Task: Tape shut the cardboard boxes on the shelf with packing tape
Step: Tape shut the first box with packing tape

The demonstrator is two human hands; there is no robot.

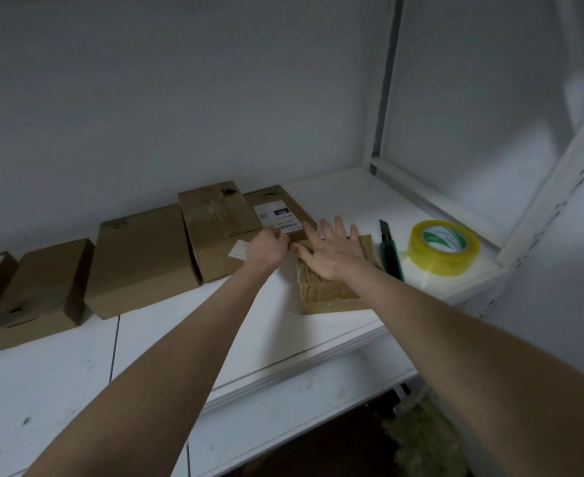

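Reaching over the white shelf (214, 332), the left hand (269, 246) curls its fingers on the near edge of the labelled cardboard box (283, 203), brown with a white shipping label on top. The right hand (335, 253) lies spread, fingers straight, on a flat, worn cardboard box (331, 292) just beside it. To the right lie a green utility knife (392, 253) and a yellow packing tape roll (445, 249).

A utility knife (391, 251) lies flat, green in the body and black at the tip, with the tip toward the plain white wall (180, 98). A white upright post (385, 80) runs up the corner, a dark strip along it. Lower down is a dark floor (335, 449), where a pale, straw-like heap (421, 438) sits, too blurred to name.
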